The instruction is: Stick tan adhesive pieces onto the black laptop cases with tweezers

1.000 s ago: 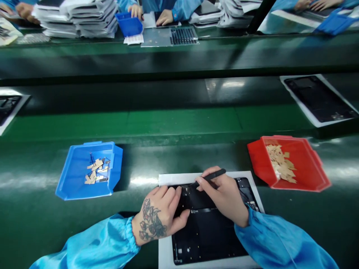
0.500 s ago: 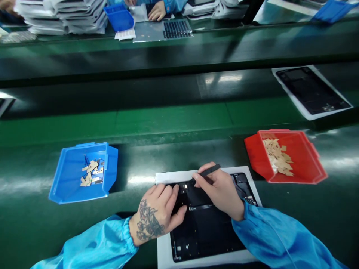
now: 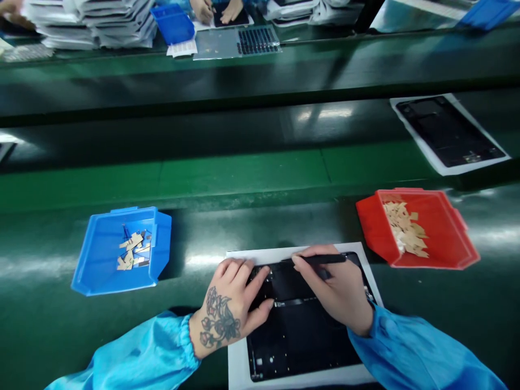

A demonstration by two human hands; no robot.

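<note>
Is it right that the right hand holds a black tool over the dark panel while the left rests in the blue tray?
No. The head view shows the left hand on the dark panel, not in the blue tray; the right hand holds the black tool over it.

Blue sleeves, one inked hand

We wear glossy bright-blue fabric sleeves (image 3: 142,357) with gathered elastic cuffs (image 3: 187,338); a dark rose tattoo (image 3: 219,325) covers the back of our left hand (image 3: 229,309).
</note>
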